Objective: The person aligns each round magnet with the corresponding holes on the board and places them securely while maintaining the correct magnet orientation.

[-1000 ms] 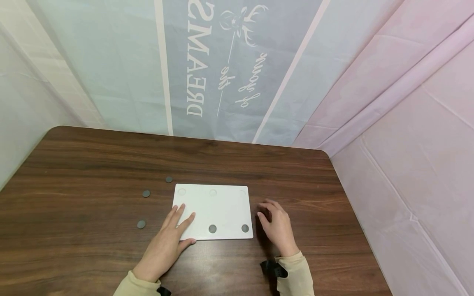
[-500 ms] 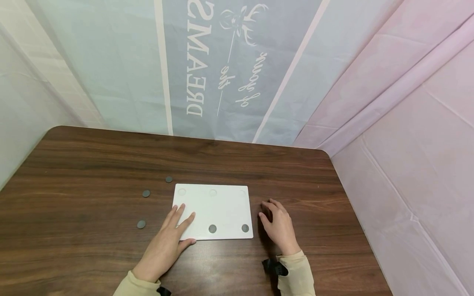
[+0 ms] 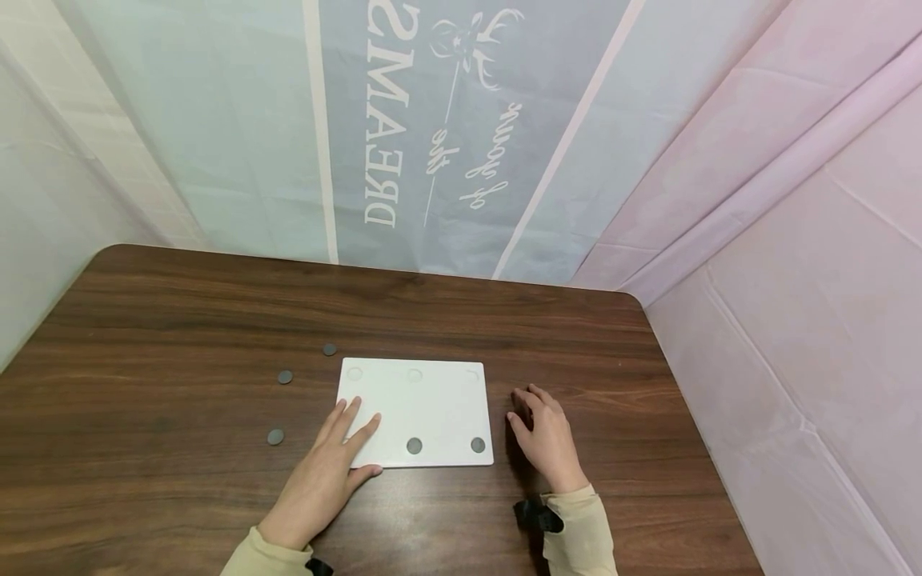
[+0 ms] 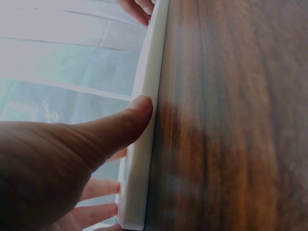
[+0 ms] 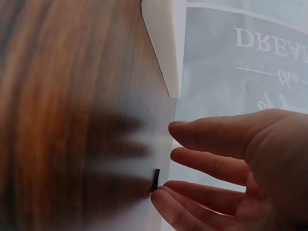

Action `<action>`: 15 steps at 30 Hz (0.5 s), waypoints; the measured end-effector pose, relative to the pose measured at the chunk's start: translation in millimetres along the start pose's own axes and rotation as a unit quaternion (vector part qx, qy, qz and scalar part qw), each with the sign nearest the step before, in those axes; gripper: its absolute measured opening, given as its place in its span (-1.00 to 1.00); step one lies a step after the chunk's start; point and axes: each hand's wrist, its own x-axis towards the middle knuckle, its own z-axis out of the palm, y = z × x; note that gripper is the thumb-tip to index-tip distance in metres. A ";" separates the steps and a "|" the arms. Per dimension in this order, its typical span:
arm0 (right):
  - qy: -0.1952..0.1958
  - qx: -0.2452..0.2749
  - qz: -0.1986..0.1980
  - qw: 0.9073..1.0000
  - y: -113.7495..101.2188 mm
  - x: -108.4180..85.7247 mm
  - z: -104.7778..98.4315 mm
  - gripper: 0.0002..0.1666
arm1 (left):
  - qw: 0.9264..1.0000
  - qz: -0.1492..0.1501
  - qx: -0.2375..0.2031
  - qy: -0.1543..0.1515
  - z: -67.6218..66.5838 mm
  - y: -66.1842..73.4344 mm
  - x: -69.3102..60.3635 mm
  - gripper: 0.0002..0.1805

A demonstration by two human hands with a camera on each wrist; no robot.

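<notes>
Head view had the white board [image 3: 432, 408] flat on the wooden table [image 3: 180, 336], my left hand [image 3: 317, 484] spread over its near left corner with the thumb against the near edge. Two grey discs [image 3: 414, 446] sat on its near side; three loose discs [image 3: 285, 377] lay on the table, left of it. My right hand [image 3: 549, 440] was just off the board's right edge, fingers loosely bent, thumb apart, pinching nothing that I could see. In that wrist's view a dark sliver [image 5: 156, 179] showed beside the fingertips; whether they touched it, I couldn't tell. I judged the board light, stiff and smooth, likely to slide unless pressed, and best lifted by opposite edges. The discs looked thin and hard; I'd have pinched them by the rim.
</notes>
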 end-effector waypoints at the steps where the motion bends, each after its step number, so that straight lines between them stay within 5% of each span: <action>1: 0.000 0.001 0.000 1.000 0.7 0.5 -0.1 -0.55 | 1.000 0.000 0.000 0.000 0.0 0.0 0.1 -0.33; 15: 0.011 -0.009 -0.036 0.999 8.3 6.0 0.4 -0.63 | 1.000 0.003 -0.003 0.006 -0.2 0.9 -0.2 -0.33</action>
